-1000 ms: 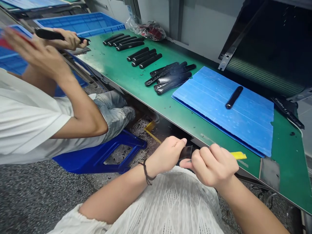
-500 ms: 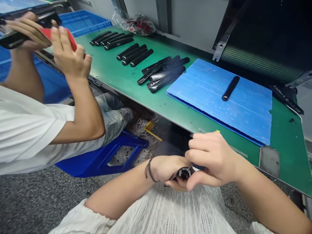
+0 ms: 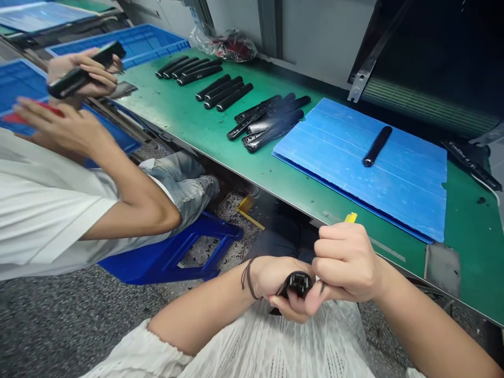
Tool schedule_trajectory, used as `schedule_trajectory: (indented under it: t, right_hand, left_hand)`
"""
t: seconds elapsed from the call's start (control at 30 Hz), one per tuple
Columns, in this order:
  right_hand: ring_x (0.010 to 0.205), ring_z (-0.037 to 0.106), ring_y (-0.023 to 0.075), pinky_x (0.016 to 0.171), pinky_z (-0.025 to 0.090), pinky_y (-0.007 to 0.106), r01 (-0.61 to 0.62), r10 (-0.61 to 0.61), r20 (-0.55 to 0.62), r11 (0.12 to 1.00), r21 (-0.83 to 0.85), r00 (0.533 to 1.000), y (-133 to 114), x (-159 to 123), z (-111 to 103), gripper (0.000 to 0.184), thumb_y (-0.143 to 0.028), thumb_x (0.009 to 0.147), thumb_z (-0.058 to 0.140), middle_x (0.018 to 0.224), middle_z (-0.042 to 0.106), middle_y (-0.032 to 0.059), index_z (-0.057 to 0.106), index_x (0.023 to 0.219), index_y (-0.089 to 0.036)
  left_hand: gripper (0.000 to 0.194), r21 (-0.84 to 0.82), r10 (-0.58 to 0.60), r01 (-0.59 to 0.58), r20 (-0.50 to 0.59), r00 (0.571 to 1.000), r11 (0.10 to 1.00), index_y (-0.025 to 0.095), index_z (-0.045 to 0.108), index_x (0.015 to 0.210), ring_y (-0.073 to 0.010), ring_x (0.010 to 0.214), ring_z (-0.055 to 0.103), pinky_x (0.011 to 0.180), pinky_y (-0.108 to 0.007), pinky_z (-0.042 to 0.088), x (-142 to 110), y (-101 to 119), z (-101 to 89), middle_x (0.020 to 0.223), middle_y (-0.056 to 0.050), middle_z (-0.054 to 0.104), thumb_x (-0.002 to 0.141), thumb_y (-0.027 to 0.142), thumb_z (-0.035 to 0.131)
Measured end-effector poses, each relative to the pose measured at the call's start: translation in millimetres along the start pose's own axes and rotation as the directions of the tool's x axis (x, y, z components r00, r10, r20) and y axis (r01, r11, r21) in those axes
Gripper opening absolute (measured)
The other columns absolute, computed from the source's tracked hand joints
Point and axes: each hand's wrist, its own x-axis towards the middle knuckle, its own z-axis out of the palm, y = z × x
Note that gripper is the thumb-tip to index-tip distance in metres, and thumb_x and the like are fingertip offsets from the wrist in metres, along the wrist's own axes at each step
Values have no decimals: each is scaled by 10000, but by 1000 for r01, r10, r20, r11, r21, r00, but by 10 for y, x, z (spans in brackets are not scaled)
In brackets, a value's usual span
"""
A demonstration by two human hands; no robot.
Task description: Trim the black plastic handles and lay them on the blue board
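My left hand [image 3: 275, 281] is wrapped round a glossy black plastic casing [image 3: 298, 283], held end-on so that its hollow end faces up at me. Close against it, my right hand [image 3: 348, 262] is closed in a fist round a slim tool with a yellow end [image 3: 350, 217], which sticks out above the fingers. Most of that tool is hidden in the fist, and its working end is hard to make out. The right thumb lies near the casing's open end. Another black casing [image 3: 377, 147] rests on the blue plastic sheet [image 3: 338, 136] in front of me.
Several black casings [image 3: 268, 123] lie in a loose pile on the green table [image 3: 189, 113], with neater groups further left. A co-worker's hand [image 3: 74, 128] is on the left, above a blue stool [image 3: 157, 262]. Blue crates [image 3: 145, 39] stand behind.
My right fist has shifted slightly right relative to the casing, and more of the yellow end shows. The casing's hollow end is more exposed. The co-worker's hands have moved apart.
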Motion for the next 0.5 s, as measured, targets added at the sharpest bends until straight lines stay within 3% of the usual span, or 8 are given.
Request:
schedule_trajectory:
  t: [0.1,0.23,0.3,0.37,0.43,0.47,0.5]
  right_hand:
    - [581,233,146,570,147,350,-36,44,-85,995,93,995,-19,-85,45,467,-429,1078,482,583,324,-31,465,659,-223]
    - [596,323,139,579,216,329,-104,125,-97,975,194,987,-18,-160,40,192,-226,1014,573,645,459,-24,535,826,-228]
    - [620,382,140,597,264,316,-175,189,-74,972,158,979,-16,-193,17,80,-144,980,577,693,518,-19,582,972,-224]
    - [671,460,142,625,314,305,-328,329,-38,944,43,943,-30,-237,-27,179,-132,974,585,776,582,-1,599,1133,-212]
    - [682,490,135,632,328,295,-494,492,-48,865,-90,869,-38,-307,-111,80,-204,976,635,785,589,1,627,1055,-208]
    - [656,477,125,619,318,291,-554,548,-79,822,-135,833,-22,-354,-179,78,-244,973,655,741,565,-9,621,912,-209]
    - [623,452,115,608,306,287,-595,583,-118,787,-164,804,16,-407,-273,234,-268,971,659,683,525,-23,566,764,-212]
  left_hand:
    - [481,-16,-36,36,-30,999,999,233,290,476,-104,323,234,409,-297,131,-17,1,-4,371,15,228,894,334,506]
    - [518,-77,-10,4,-83,996,997,226,309,474,-103,304,236,414,-295,122,-42,-4,-47,375,31,209,936,345,510]
    - [526,-90,-37,28,-90,995,995,226,316,465,-104,306,226,421,-297,113,-56,3,-55,356,25,219,932,348,525]
    - [557,-114,-50,37,-114,992,993,233,302,447,-102,312,196,429,-305,106,-72,4,-48,326,13,231,932,400,519]
    - [605,-154,11,-47,-229,973,987,242,261,443,-90,312,160,435,-304,116,-110,-12,-50,303,14,226,931,498,510]
    - [632,-162,78,-136,-325,942,977,242,239,450,-84,307,155,437,-296,137,-146,-23,-70,295,20,218,927,554,512]
    - [647,-146,122,-208,-450,884,967,231,244,472,-76,312,144,449,-283,168,-199,-31,-108,297,38,201,922,608,515]
